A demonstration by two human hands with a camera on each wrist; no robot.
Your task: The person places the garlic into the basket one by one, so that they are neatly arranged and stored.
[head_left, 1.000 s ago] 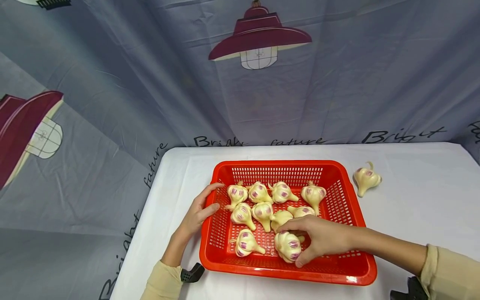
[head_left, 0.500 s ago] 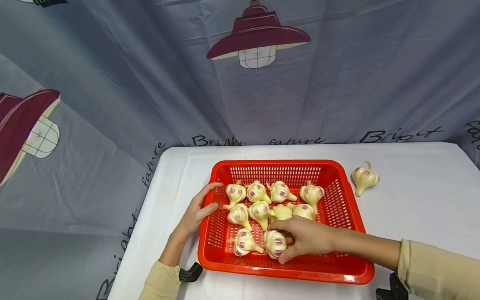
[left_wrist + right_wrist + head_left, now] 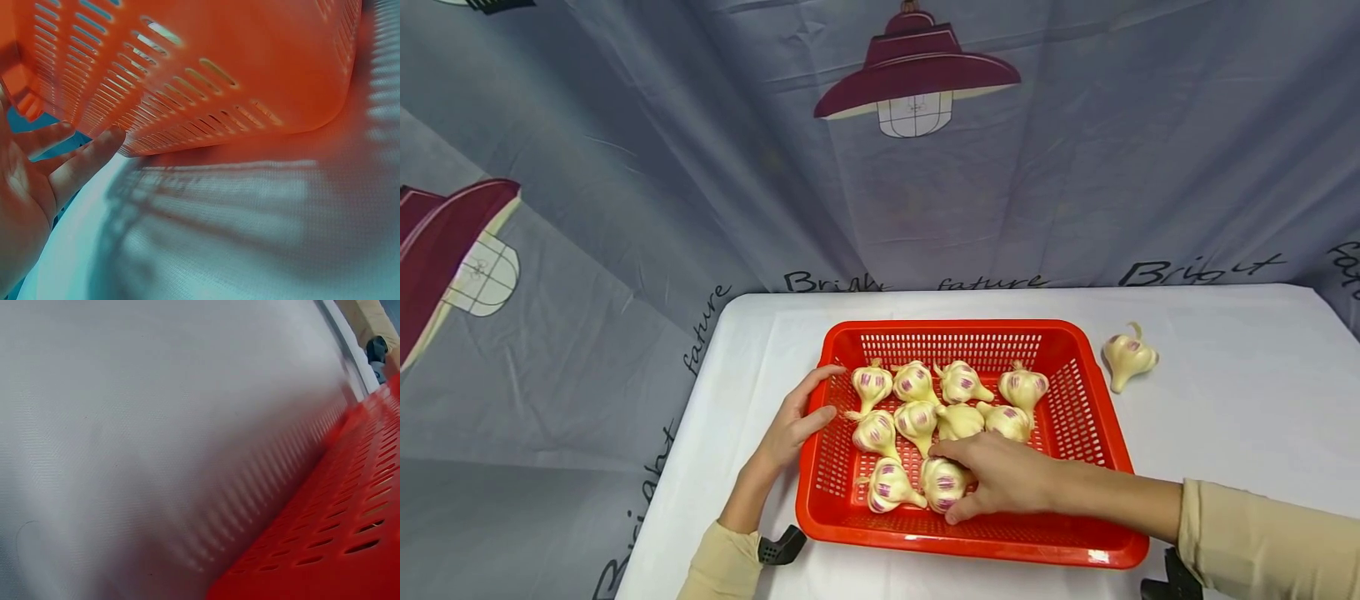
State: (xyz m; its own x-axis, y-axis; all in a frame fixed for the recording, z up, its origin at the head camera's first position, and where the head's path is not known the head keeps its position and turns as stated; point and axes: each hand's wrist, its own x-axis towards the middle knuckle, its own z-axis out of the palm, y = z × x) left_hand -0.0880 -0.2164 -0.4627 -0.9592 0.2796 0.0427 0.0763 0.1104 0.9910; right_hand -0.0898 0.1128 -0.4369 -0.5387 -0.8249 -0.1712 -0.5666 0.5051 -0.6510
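Backdrop: grey-blue cloth printed with maroon lamps (image 3: 917, 71) and script lettering, hung behind and to the left of a white-covered table (image 3: 1225, 417). Centre of table: red slotted basket (image 3: 940, 333), long side toward the wearer, holding ten garlic bulbs packed stem-out in three rough rows toward the left half, right half of the floor bare. Near row: two bulbs side by side, the left one (image 3: 887, 486) free, the right one, listed as held bulb (image 3: 942, 483), lying under the right hand (image 3: 1003, 479); thumb and fingers curled over and around it from the right, clamped on the bulb, apparently to seat it snug against its neighbour. Left hand (image 3: 790, 429): fingers straight and slightly apart, fingertips laid on the basket's left rim and outer wall, confirmed in the left wrist view (image 3: 37, 175); placement reads as a brace keeping the light basket from sliding. Stray bulb (image 3: 1127, 357): alone on the table, just beyond the basket's far right corner, apart from it. Right wrist view: only basket wall and cloth, hand not shown.
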